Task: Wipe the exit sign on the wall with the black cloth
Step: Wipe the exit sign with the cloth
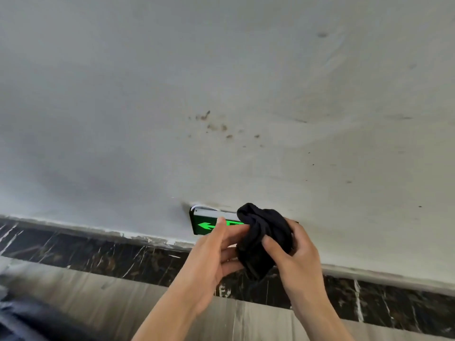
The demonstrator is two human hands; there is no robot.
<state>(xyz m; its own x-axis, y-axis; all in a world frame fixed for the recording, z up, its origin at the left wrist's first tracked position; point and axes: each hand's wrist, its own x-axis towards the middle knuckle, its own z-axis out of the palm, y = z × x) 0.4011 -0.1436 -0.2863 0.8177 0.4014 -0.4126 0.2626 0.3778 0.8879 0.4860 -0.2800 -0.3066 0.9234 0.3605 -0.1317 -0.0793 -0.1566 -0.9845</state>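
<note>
The exit sign [205, 223] is a dark box with a glowing green left arrow, fixed low on the white wall. Only its left part shows; the rest is hidden behind the cloth and my hands. The black cloth [263, 237] is bunched into a ball in front of the sign's right half. My right hand [293, 257] grips the cloth from the right, thumb pressed into it. My left hand [214, 254] touches the cloth's left side with its fingertips, index finger lying across the sign's face.
The white wall [221, 94] carries brown spots [214, 125] above the sign. Below it runs a black marble skirting [98, 257] with white veins, then a grey floor [98, 303]. A dark blurred shape [22, 321] sits at the bottom left.
</note>
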